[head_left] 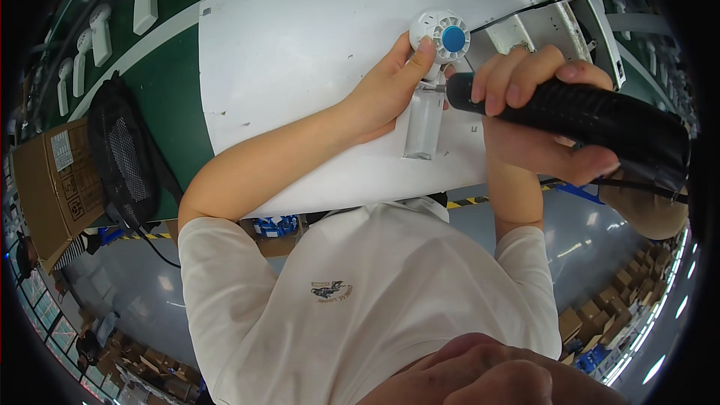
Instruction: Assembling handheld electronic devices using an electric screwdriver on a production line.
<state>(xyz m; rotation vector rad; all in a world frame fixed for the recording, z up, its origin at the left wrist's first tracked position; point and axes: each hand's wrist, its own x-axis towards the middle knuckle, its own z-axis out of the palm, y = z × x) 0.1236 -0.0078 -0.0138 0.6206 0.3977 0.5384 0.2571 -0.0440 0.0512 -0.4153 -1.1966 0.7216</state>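
Note:
A white handheld fan-shaped unit (424, 126), with a round slotted head and a blue disc at its centre, lies on the white work surface (292, 45). My left hand (391, 84) is closed around its neck, the thumb pressing against the head's edge. My right hand (519, 84) grips a thick black electric screwdriver (600, 116), held nearly level. Its tip meets the unit at the joint between head and rectangular body. The screw there, if any, is too small to see.
Several similar white units (145, 9) stand along the green bench at the far left. A metal-framed holder (559, 28) sits at the right of the work surface. A black mesh bag (127, 154) and a cardboard box (60, 172) are at the left edge.

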